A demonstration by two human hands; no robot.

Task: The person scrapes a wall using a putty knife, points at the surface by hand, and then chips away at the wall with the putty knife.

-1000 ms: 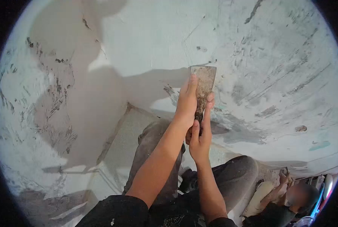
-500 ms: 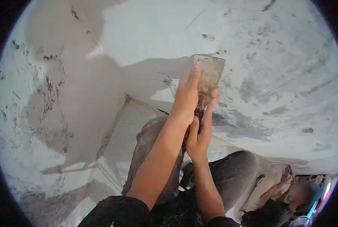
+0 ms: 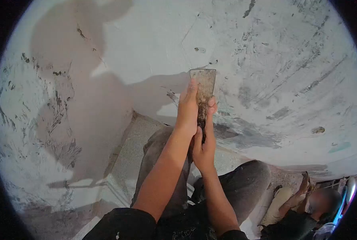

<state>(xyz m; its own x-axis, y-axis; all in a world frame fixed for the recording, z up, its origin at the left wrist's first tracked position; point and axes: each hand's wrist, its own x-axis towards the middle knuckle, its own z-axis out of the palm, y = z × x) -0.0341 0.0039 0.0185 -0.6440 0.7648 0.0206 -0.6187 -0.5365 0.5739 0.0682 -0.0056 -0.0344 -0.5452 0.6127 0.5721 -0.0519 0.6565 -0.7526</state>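
Observation:
A worn scraper (image 3: 205, 85), its wide metal blade stained with dried material, is held blade-up against the pale wall. My left hand (image 3: 187, 107) lies along the left side of the blade, thumb pointing up; its other fingers are hidden behind the tool. Lower down, my right hand (image 3: 205, 149) is closed around the dark handle, with its thumb on the near side and fingers reaching up the right edge. The blade's top edge is at a smooth whitish part of the wall (image 3: 158, 40), close to a small dark mark.
Dark scuffs and patches spread over the wall at right. A wall corner with shadow is at left, above a speckled ledge (image 3: 126, 140). My bent knees (image 3: 246, 180) are below my arms. Another person (image 3: 294, 220) sits at lower right beside a shiny curved blue object (image 3: 339, 204).
Both hands and the scraper have moved left and slightly down in view. The blade has turned from leaning right to nearly upright. The other person's raised arm has shifted slightly.

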